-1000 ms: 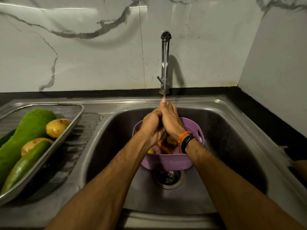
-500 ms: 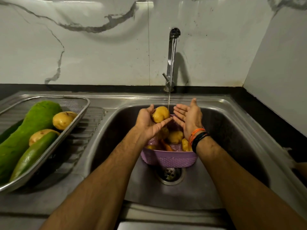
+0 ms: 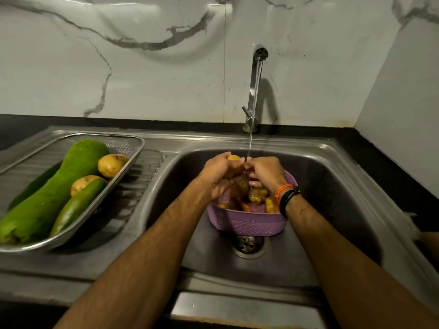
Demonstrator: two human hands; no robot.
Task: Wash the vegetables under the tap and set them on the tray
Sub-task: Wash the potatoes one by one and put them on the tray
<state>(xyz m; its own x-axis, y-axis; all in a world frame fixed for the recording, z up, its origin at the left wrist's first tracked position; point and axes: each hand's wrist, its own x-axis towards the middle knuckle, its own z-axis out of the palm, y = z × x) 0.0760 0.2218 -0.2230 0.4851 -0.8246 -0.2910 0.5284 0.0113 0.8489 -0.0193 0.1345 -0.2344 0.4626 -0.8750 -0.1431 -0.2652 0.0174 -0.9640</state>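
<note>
I see a lilac woven-pattern basket [image 3: 247, 224] in the grey steel sink [image 3: 332, 186], holding yellow-brown potatoes [image 3: 257, 194]. The steel tray [image 3: 133, 160] carries a bright green gourd [image 3: 59, 186]; white marble wall [image 3: 118, 67] shows grey veins. Orange and black bands [image 3: 286, 195] ring one wrist.

From my remote view, the left hand [image 3: 219, 173] covers most of the potato [image 3: 234, 158]; only its yellow top shows above the fingers. The right hand [image 3: 267, 172] hides its own fingertips behind the knuckles, so I cannot tell whether they touch the potato. Below both hands, the basket [image 3: 247, 224] contents are partly blocked by the wrists. Far left of the left hand, the large gourd [image 3: 54, 191] and tray [image 3: 99, 200] are cut off by the frame edge.
</note>
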